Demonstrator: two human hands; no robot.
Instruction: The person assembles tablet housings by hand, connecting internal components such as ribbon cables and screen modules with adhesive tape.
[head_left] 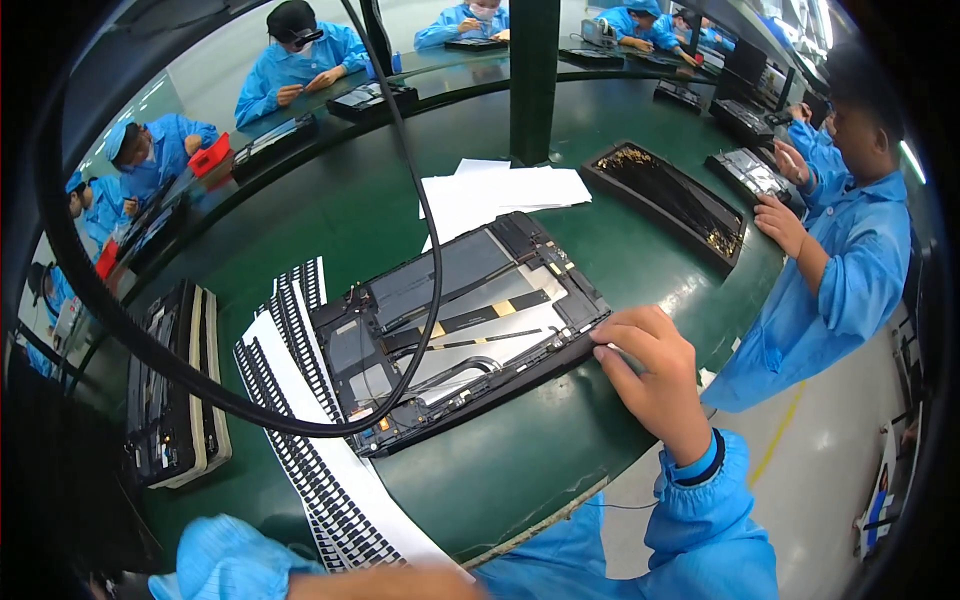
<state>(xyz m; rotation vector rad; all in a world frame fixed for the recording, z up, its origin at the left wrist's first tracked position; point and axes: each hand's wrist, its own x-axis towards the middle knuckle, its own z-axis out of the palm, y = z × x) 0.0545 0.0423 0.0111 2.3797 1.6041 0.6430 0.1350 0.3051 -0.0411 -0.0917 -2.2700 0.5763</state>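
An opened tablet [470,300] lies back-side up on the green table [340,210], showing a grey battery, flat ribbon cables and black frame. My right hand [655,375] rests on its near right corner, fingers curled against the frame edge. My left hand [390,583] is only a blurred strip at the bottom edge, over a white sheet of black adhesive strips [320,460]; what it holds cannot be made out. A thick black cable [425,250] hangs across the tablet in a loop.
A stack of trays with devices [175,385] stands at the left. White papers [500,190] lie behind the tablet, a black parts tray [670,200] at the right. A co-worker in a blue coat [840,270] stands right; others sit at the far benches.
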